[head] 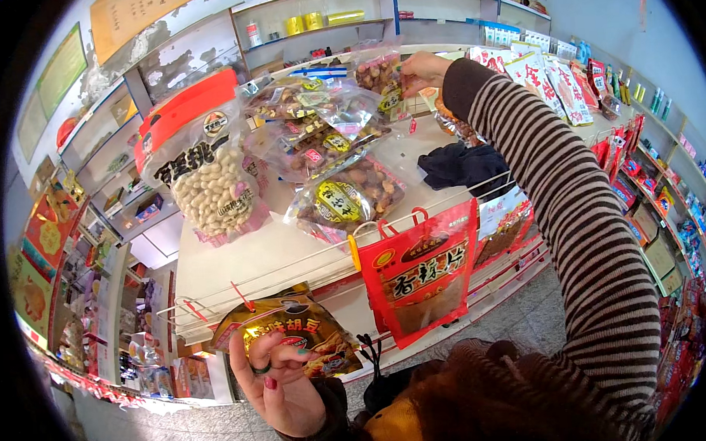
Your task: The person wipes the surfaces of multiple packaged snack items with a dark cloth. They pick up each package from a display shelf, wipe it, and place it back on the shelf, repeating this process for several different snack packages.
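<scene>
At the far side of the white shelf top [209,266], my right hand [422,71] grips the edge of a clear plastic bag of nuts [377,79]. Its fingertips are partly hidden behind the bag. Several similar clear bags [326,134] lie heaped just this side of it, and one with a yellow-and-black label [343,200] lies nearest me. A large bag of peanuts in the shell [212,184] with a red top leans to their left. Low in front, my left hand [280,380] is raised with fingers apart and empty, before a gold snack bag [298,333] hanging from the rack.
A red snack packet [425,270] and a spice packet [504,221] hang along the wire rail [284,246]. Dark cloth [462,167] lies on the top, under my right arm. White-and-red packets [535,80] stand farther right. Stocked shelves [673,197] line both sides.
</scene>
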Motion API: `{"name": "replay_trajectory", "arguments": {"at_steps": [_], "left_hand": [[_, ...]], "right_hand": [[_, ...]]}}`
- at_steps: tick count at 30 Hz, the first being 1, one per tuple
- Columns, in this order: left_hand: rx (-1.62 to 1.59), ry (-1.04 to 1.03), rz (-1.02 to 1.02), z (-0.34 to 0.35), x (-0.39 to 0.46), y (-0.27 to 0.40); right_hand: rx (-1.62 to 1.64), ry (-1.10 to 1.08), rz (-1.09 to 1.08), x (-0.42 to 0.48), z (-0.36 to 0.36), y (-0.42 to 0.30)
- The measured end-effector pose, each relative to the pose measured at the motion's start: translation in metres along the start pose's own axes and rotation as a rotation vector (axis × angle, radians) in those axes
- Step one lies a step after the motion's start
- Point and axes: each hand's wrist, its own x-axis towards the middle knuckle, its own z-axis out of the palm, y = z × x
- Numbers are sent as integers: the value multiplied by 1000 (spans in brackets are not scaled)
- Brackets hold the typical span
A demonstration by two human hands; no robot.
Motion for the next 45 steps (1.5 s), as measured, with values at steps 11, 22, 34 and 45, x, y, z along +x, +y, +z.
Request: {"name": "replay_trajectory", "arguments": {"at_steps": [11,22,34,45], "left_hand": [[-59,-40,-44,-4,4,-5],[-108,-71,-100,-6,8,-12],[-189,-153,-155,1,3,-20],[97,34,206,-70,20,7]], "right_hand": [[-266,104,-63,66,1,44],[-1131,394,-311,2,11,-6],[-673,-56,-183,-59,104,-74],[-1439,286,-848,-89,-13,-185]]}}
